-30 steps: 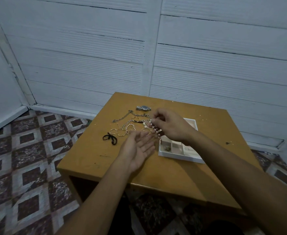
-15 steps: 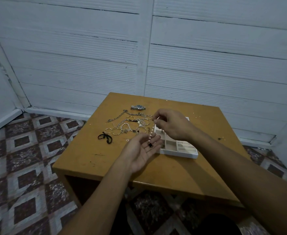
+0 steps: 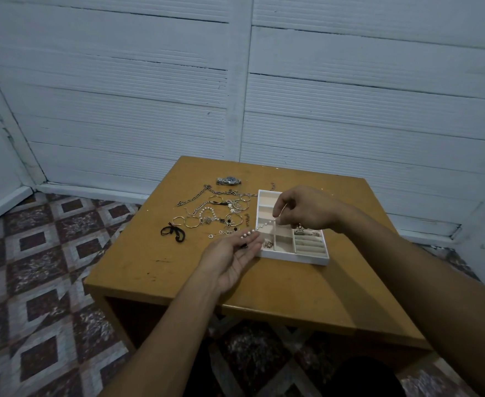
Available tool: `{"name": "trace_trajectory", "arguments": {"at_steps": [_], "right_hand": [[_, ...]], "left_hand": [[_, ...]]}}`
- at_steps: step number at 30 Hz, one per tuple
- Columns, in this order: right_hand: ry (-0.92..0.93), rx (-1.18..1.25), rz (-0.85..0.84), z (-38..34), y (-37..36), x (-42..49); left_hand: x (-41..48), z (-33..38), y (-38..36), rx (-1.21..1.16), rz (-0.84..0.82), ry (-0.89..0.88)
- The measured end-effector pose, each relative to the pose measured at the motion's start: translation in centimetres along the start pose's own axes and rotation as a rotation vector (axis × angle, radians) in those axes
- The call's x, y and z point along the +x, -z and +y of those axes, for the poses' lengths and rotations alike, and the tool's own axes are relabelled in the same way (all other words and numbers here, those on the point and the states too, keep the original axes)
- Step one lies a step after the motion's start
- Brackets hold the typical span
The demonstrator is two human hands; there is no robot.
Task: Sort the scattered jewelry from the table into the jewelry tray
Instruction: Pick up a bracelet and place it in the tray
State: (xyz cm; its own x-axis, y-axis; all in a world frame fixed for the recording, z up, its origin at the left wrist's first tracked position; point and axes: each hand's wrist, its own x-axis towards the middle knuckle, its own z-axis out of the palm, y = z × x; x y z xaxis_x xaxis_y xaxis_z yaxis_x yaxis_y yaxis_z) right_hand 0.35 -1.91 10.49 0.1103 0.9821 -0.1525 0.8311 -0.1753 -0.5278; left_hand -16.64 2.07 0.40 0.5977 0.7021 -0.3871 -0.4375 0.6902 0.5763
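Your right hand (image 3: 307, 209) pinches the upper end of a pearl strand (image 3: 254, 230), which slants down and to the left over the tray's (image 3: 295, 257) left wall. It ends at your left hand (image 3: 230, 253), held palm up with relaxed fingers, the lower pearls at its fingertips. The strand lies crosswise to the tray's compartments, and the right hand, poised above them, is the nearer one. A watch (image 3: 229, 180), chains (image 3: 204, 194) and hoops (image 3: 192, 222) wait on the table (image 3: 178, 270), left of the tray.
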Motion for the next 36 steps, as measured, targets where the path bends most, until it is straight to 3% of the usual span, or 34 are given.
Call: {"name": "trace_trajectory", "arguments": {"at_steps": [6, 13, 25, 36], "right_hand": [[0.005, -0.025, 0.003, 0.4, 0.8, -0.2], [-0.003, 0.115, 0.231, 0.4, -0.6, 0.0], [0.209, -0.244, 0.059, -2.0, -4.9, -1.2], [0.087, -0.198, 0.119, -0.5, -4.6, -0.3]], "left_hand": [[0.4, 0.1, -0.1, -0.033, 0.036, -0.010], [0.6, -0.6, -0.7, -0.119, 0.021, 0.042], [1.2, -1.9, -1.3, -0.169, 0.079, 0.058], [0.7, -2.5, -1.9, -0.169, 0.051, 0.068]]}}
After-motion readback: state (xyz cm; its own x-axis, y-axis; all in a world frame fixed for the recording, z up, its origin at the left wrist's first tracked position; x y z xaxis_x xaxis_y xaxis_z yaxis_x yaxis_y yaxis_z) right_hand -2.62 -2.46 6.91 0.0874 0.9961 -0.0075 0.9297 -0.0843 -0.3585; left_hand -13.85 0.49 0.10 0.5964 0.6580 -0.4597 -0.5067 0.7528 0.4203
